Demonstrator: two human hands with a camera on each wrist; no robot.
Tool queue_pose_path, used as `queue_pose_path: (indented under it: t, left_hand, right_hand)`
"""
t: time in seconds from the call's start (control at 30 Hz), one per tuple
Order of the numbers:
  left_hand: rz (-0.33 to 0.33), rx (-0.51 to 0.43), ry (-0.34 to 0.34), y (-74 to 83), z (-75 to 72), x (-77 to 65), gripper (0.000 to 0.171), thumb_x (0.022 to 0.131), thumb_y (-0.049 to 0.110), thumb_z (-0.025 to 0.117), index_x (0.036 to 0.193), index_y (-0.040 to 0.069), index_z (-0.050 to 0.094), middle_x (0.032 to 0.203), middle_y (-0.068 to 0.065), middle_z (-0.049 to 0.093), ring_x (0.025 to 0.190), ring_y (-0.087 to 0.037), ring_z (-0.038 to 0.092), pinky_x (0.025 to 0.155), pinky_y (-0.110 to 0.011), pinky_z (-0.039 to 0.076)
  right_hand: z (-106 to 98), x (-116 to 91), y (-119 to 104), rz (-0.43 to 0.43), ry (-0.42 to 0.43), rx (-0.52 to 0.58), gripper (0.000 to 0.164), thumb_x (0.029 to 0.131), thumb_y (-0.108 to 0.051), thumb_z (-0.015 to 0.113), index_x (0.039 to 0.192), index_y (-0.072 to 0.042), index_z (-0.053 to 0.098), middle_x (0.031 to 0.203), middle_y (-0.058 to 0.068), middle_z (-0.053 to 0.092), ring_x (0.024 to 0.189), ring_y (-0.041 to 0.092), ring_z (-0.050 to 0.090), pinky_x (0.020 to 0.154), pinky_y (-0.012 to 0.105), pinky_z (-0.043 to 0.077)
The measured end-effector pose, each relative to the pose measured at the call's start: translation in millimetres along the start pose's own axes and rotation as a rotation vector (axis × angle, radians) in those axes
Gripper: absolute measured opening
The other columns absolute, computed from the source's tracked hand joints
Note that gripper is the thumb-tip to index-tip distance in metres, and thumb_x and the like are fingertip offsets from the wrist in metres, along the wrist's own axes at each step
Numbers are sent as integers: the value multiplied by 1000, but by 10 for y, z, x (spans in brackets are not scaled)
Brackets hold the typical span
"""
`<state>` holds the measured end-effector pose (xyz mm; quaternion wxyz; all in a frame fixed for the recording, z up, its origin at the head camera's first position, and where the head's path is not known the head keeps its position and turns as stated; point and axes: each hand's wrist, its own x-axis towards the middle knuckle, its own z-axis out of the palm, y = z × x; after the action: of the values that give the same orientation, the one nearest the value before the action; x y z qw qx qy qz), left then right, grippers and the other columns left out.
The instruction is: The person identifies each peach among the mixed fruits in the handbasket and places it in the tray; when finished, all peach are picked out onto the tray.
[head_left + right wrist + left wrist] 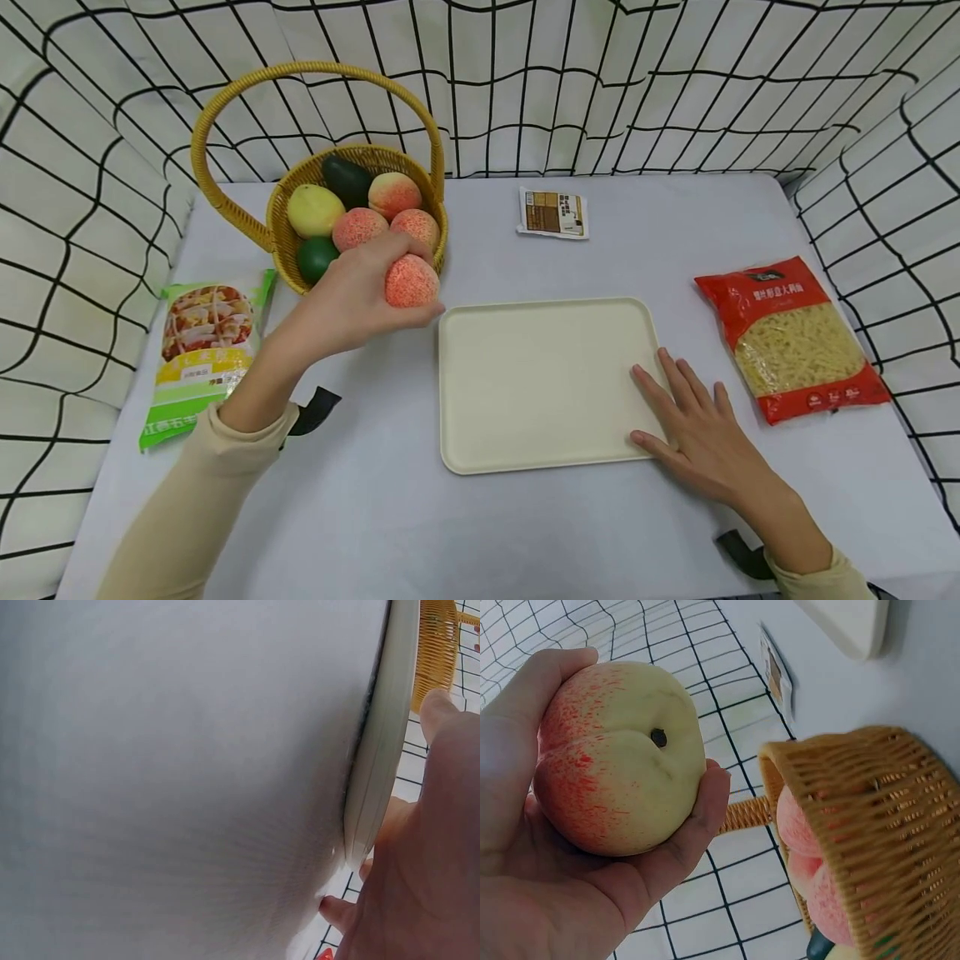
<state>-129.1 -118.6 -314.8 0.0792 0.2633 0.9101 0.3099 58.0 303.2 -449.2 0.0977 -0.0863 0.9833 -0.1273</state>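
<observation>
My left hand grips a red-and-yellow peach just above the front rim of a yellow wicker basket. The left wrist view shows the fingers and thumb curled round the peach, with its dark stem spot facing the camera. Inside the basket are more peaches, a yellow-green fruit, a dark green avocado-like fruit and a green round one. Fingers spread and fairly straight, my right hand rests on the right edge of a cream tray, which holds nothing.
A green-and-white food bag lies to the left, partly behind the left forearm. On the right is a red bag of pasta. A small brown-and-white packet lies behind the tray. Black wire mesh surrounds the white table.
</observation>
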Motion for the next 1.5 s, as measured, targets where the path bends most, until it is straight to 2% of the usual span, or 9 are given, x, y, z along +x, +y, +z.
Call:
queue_pose_path:
  t: [0.2,0.37,0.7,1.2,1.5]
  left_hand:
    - [34,-39,-7,81,139,-44,51,87,31,87,129,12,64,125,-2,69,110,-22,67,96,-45,59]
    - [46,-55,-22,112,266,-68,52,86,33,87,129,13,65,126,-2,69,112,-22,66,97,-44,57]
    - [45,-101,-46,82,497,-75,50,85,33,88,125,16,65,124,1,69,112,-20,65,96,-42,55]
    - [57,-106,-79,70,702,-40,51,85,35,89,125,13,65,127,-2,69,115,-21,65,97,-43,56]
    - [57,-106,-120,47,844,-27,53,85,35,88,127,13,66,129,-2,68,121,-22,64,105,-46,53]
  right_hand:
    - [2,7,4,-2,8,-2,89,98,-59,62,171,-35,18,182,11,5,165,44,13,120,85,15]
    - [9,9,3,6,5,0,88,100,-58,61,172,-34,17,182,10,5,165,43,12,120,84,14]
    - [0,11,-9,14,2,-15,92,101,-58,59,173,-25,12,182,10,4,166,42,12,121,83,14]
    - [7,9,-16,22,0,-4,93,101,-58,59,173,-22,11,182,11,4,166,41,11,123,82,13]
    - [-1,10,-19,31,-6,-6,96,100,-59,61,173,-22,11,182,11,4,166,41,11,123,82,12]
